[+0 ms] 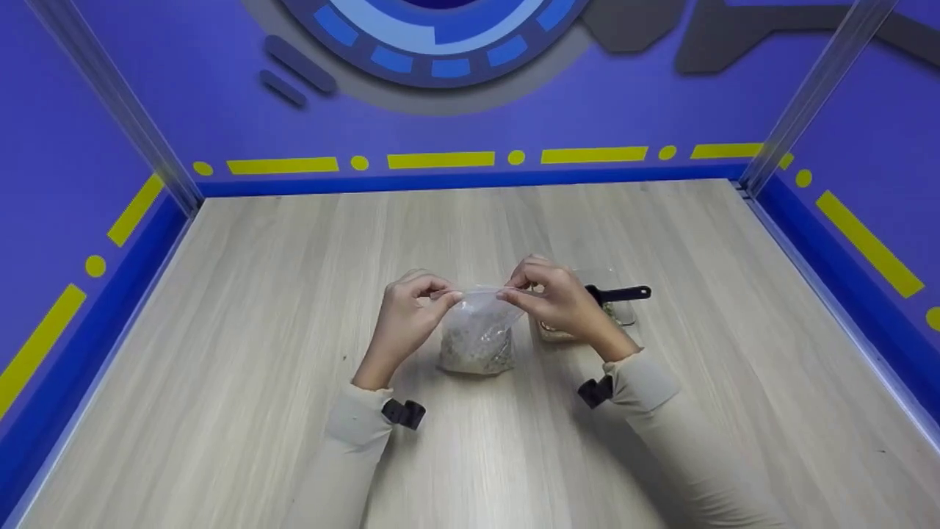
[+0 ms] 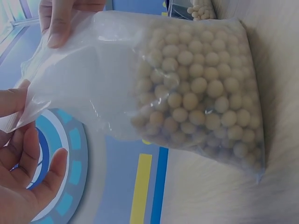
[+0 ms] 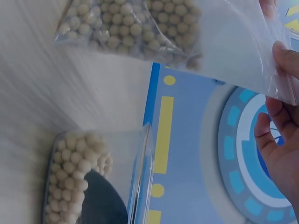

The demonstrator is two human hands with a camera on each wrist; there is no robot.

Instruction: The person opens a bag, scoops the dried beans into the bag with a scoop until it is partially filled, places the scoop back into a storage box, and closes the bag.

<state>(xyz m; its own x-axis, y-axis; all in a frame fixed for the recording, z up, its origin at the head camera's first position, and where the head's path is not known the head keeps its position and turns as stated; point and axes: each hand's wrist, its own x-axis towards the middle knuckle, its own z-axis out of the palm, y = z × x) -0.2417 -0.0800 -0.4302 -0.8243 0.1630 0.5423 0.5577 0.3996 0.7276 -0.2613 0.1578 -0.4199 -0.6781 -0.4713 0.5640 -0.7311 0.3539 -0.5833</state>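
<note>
A clear plastic zip bag stands upright on the table, its lower part filled with small round beige balls. My left hand pinches the bag's top edge at the left corner between thumb and finger. At the opposite corner, my right hand pinches the same edge. The mouth is stretched between the two hands, and the upper part of the bag holds no balls. In the right wrist view, the other fingers of my right hand stay off the bag.
Just right of the bag, partly behind my right hand, sits a clear box with more beige balls. A black scoop lies in it, handle pointing right. Blue-purple panels wall the wooden table at the back and sides.
</note>
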